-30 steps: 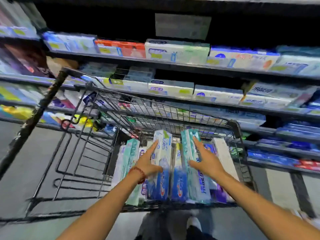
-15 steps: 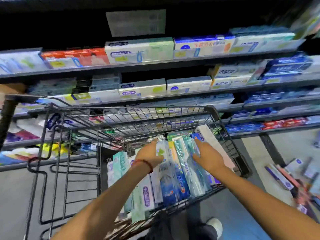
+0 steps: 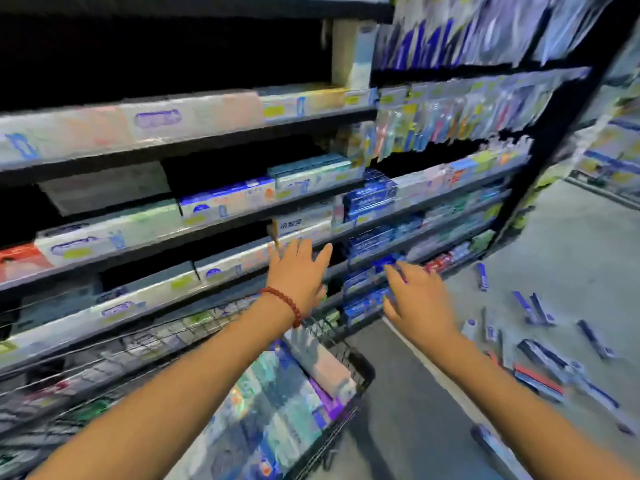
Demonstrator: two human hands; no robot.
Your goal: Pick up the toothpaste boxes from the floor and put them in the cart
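Many blurred blue toothpaste boxes (image 3: 540, 358) strewn on floor (image 3: 571, 244)

I see toothpaste boxes (image 3: 540, 367) scattered flat on the grey floor, others packed in the wire cart (image 3: 360, 370).

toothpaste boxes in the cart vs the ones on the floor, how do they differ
The toothpaste boxes in the cart are packed close together side by side; the toothpaste boxes on the floor lie scattered, apart, at varied angles. The cart's lot shows pale teal, white and purple; the floor's are mostly dark blue, one red. Shared: long narrow cartons, and neither the left hand nor the right hand holds any.
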